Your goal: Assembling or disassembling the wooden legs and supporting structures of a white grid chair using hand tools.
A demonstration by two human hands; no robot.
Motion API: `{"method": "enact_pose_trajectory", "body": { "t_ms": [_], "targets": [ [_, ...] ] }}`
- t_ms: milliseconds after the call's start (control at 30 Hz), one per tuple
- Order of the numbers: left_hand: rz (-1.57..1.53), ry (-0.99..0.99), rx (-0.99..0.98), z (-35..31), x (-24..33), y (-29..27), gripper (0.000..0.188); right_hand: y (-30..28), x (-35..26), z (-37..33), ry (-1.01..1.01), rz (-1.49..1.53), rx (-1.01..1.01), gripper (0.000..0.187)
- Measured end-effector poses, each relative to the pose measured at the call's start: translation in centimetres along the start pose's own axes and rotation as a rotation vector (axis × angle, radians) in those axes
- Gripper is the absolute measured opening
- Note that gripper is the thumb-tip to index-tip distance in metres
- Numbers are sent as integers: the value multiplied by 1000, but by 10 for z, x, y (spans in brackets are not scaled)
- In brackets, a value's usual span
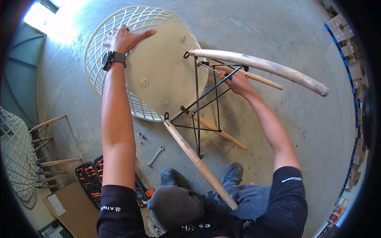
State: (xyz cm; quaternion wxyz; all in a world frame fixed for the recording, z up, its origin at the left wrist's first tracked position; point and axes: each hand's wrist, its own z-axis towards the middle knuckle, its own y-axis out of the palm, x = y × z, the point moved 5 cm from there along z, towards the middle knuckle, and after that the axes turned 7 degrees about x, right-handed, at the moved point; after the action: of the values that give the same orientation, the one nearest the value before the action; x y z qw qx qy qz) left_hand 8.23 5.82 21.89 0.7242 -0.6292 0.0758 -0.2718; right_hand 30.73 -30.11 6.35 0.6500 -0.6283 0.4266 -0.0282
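In front of me a cream lattice chair seat (154,67) rests with its solid underside showing round screw mounts. My left hand (123,40) holds its far left side, fingers over the lattice and thumb stretched across the solid part. A leg frame of black metal rods (216,85) with wooden legs, among them a plastic-wrapped one (262,61), lies against the seat's right side. Among the rods, my right hand (238,82) is closed around a screwdriver (224,75) with a red-orange handle. Its shaft points at a bracket near the seat; the tip's contact is unclear.
On the concrete floor lie a wrench (156,156) and a small metal piece (141,138). An open tool case (89,176) and a cardboard box (71,206) are at lower left. Another lattice chair (18,154) lies far left. Stacked boxes (345,43) line the right side.
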Motion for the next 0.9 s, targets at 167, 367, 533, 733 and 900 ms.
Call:
{"method": "enact_pose_trajectory", "body": {
  "t_ms": [167, 367, 533, 733, 900],
  "targets": [
    [15, 55, 108, -2, 5, 5, 136, 13, 24, -1, 434, 702, -415, 34],
    [-60, 70, 29, 7, -10, 10, 142, -5, -22, 8, -303, -540, 16, 24],
    [28, 128, 144, 10, -12, 18, 145, -2, -12, -3, -419, -372, 285, 27],
    [13, 32, -61, -5, -1, 1, 151, -10, -14, -9, 485, 395, -337, 41],
    [-31, 50, -69, 1, -7, 6, 150, -12, -18, 8, -363, -295, 186, 52]
  ]
}}
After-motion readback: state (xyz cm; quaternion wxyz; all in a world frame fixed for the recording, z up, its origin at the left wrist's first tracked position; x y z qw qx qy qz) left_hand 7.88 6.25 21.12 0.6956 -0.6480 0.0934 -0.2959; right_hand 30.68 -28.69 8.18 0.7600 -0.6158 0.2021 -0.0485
